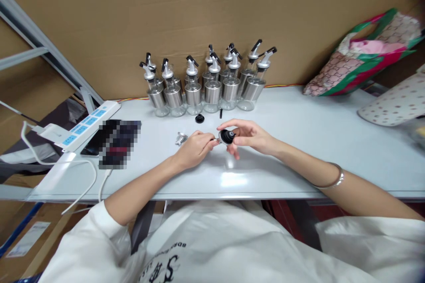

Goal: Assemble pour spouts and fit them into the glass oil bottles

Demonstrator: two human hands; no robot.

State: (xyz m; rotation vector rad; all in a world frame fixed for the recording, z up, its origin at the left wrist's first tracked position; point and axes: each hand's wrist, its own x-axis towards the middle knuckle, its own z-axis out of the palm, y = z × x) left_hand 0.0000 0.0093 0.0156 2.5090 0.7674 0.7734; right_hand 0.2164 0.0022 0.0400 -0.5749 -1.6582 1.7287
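Both my hands meet over the middle of the pale table [299, 150]. My right hand [249, 137] pinches a small black and silver pourer cap [227, 136] between thumb and fingers. My left hand [195, 148] is curled closed, its fingertips gripping the cap's thin metal end from the left. A silver metal part [181, 138] lies just left of my left hand. A black round stopper [199, 118] and a small black pin [221, 113] lie behind my hands.
Several glass and steel oil bottles with pourer tops [206, 88] stand in a row at the back by the cardboard wall. A white power strip [83, 126] and a dark phone [113, 141] lie at left. A colourful bag [361, 53] sits at right.
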